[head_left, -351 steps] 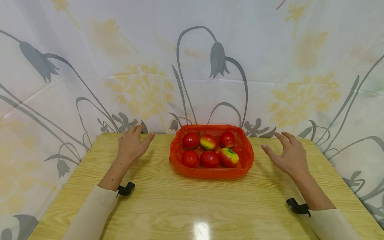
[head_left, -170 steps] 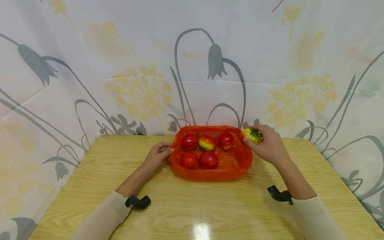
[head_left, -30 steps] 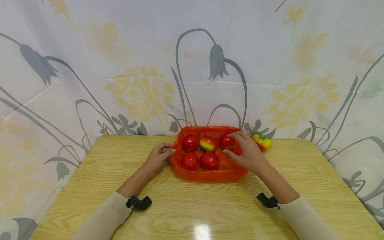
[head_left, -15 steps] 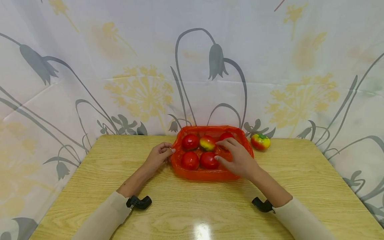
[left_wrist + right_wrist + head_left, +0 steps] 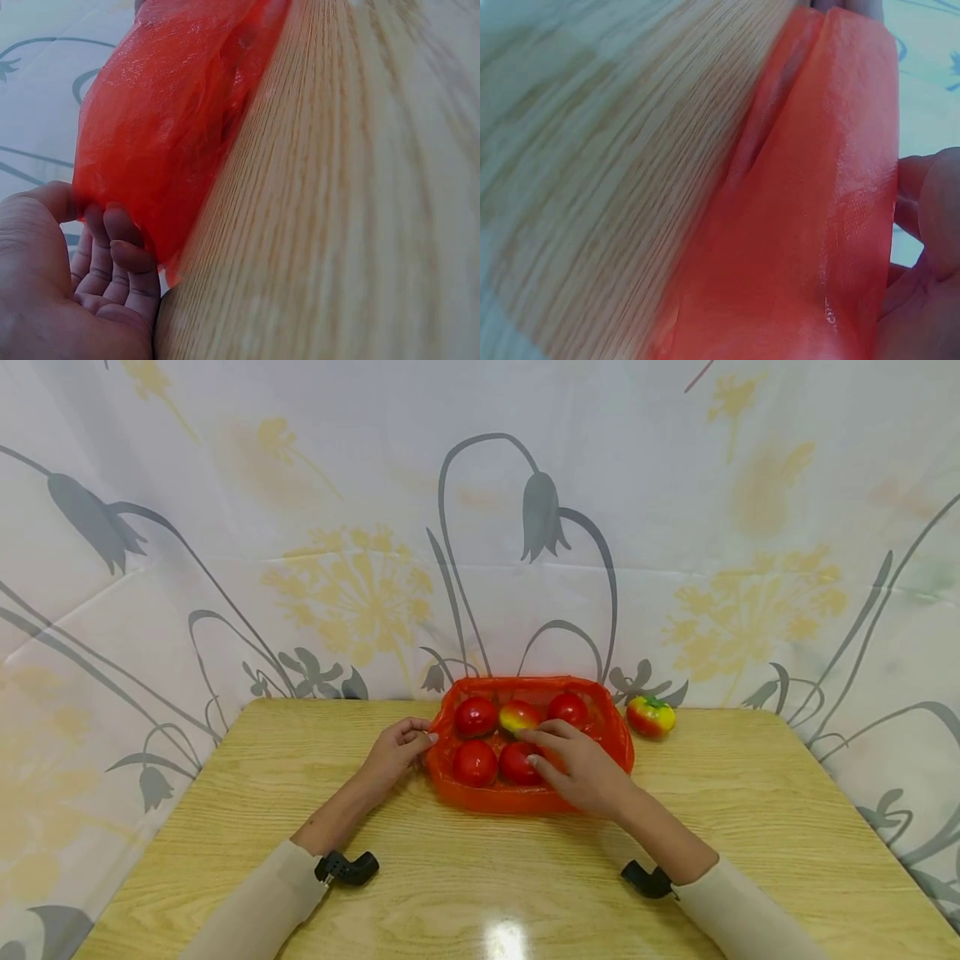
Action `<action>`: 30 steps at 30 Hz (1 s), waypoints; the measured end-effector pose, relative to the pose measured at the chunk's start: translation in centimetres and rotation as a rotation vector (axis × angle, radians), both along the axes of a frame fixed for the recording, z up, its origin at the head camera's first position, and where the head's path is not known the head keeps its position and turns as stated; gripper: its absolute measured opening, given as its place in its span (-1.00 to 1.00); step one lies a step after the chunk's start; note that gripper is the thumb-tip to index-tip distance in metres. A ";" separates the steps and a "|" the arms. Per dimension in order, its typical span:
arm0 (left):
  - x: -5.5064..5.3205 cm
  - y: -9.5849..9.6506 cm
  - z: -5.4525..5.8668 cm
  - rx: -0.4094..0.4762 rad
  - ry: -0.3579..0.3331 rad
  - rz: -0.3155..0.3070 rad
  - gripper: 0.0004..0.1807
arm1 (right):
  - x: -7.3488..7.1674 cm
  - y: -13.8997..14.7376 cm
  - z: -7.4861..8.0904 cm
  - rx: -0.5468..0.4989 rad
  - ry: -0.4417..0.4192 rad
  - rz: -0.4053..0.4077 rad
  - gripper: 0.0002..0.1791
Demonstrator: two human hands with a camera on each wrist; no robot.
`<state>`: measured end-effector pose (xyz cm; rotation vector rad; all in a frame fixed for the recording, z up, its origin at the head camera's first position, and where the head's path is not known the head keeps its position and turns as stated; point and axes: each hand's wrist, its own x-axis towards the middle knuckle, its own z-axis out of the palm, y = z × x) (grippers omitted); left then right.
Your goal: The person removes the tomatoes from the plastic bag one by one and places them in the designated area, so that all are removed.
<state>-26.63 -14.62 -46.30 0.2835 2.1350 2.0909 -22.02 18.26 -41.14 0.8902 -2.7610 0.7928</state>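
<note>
A red plastic-lined basket [image 5: 480,798] stands at the middle back of the table in the head view. Several glossy red fruits lie in it in two rows, one of them red-and-yellow [image 5: 517,717]. My left hand [image 5: 392,752] grips the basket's left end, thumb at the rim and fingers curled below. My right hand [image 5: 588,772] reaches over the front right side, thumb and fingers apart at the front-middle red fruit [image 5: 516,765]; contact is hard to make out. In the right wrist view the basket wall [image 5: 802,225] hides the fingertips.
On the wooden table [image 5: 450,885], right of the basket, sits a red-and-yellow fruit with green leaves [image 5: 651,717], probably a tomato or persimmon. A flower-patterned cloth [image 5: 360,485] hangs directly behind the table.
The green-leaved fruit, earlier in the basket and then held in my right hand, now lies on the table. My right hand has since moved left over the basket. The left stays at the rim.
</note>
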 end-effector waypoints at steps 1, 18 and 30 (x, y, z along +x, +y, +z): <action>0.0 0.0 0.0 0.000 0.001 0.000 -0.72 | 0.0 -0.1 0.0 0.004 -0.004 0.002 -0.52; 0.0 -0.1 -0.1 0.004 -0.003 -0.002 -0.68 | 0.2 -0.5 -0.4 0.061 0.016 0.003 -0.60; 0.0 0.0 -0.1 0.004 0.007 -0.002 -0.69 | 0.1 -0.5 -0.6 0.051 -0.020 -0.059 -0.52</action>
